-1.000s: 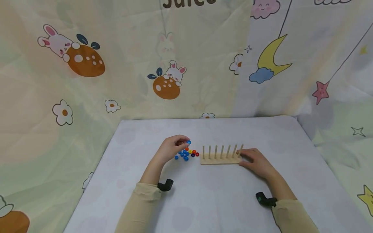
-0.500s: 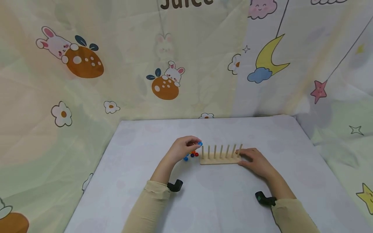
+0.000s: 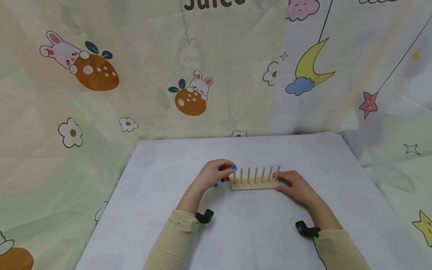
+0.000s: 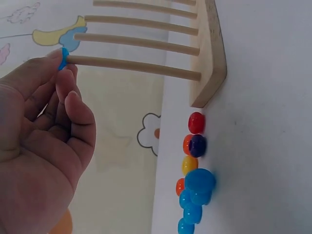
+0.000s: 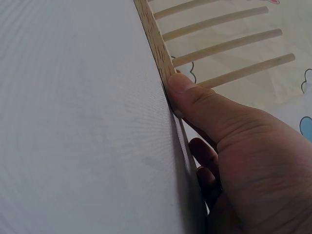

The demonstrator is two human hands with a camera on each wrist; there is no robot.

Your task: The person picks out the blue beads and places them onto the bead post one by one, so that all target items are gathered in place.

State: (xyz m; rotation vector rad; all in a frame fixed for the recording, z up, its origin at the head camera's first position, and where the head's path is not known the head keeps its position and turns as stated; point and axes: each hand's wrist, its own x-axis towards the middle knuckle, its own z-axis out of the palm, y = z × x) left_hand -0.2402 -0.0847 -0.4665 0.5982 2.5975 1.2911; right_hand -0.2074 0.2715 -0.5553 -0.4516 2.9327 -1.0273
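My left hand (image 3: pixel 215 174) pinches a blue bead (image 4: pixel 64 57) between thumb and fingertips. The bead sits right at the tip of the leftmost peg (image 4: pixel 131 67) of a wooden peg rack (image 3: pixel 254 186). This rack has a flat pale base with a row of several upright, bare pegs. At its right end my right hand (image 3: pixel 297 188) grips the base, the thumb (image 5: pixel 181 84) on the front edge and the other fingers partly hidden behind.
Left of the rack lie loose beads: a red bead (image 4: pixel 196 123), a dark purple bead (image 4: pixel 197 146), a yellow bead (image 4: pixel 189 165), orange ones and several blue beads (image 4: pixel 193 213). The left hand hides most of them in the head view. A patterned cloth (image 3: pixel 145 75) hangs behind the white table (image 3: pixel 249 232).
My left hand has carried the blue bead rightward from above the loose beads to the leftmost peg's tip, then slightly down. The right hand stays on the rack's end.
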